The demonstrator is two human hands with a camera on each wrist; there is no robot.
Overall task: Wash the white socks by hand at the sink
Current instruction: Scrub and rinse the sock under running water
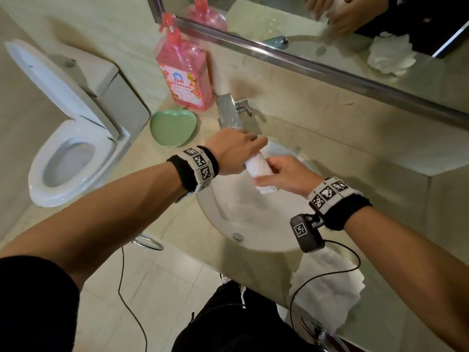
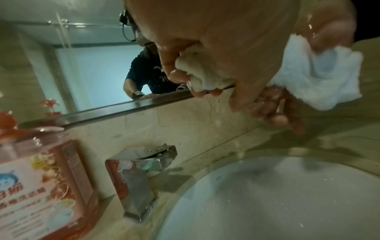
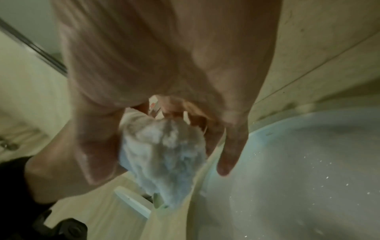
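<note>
Both hands are up over the basin (image 1: 228, 212), clamped on one rolled white sock (image 1: 257, 166). The left hand (image 1: 232, 153) comes in from above, fingers curled round the roll's upper end just below the chrome tap (image 1: 229, 114). The right hand (image 1: 286, 176) grips the lower end, fingers wrapped underneath. In the left wrist view the sock (image 2: 304, 78) bulges out between wet fingers (image 2: 174, 74). The right wrist view is blurred; the sock (image 3: 164, 146) shows only as a pale lump under the palm. How the sock is twisted inside the fists, I can't tell. On the counter, a pink detergent bottle (image 1: 186, 72) with liquid showing inside, beside it a green apple-shaped dish (image 1: 172, 128). White cloth (image 1: 330, 285) lies on the counter's near edge.
</note>
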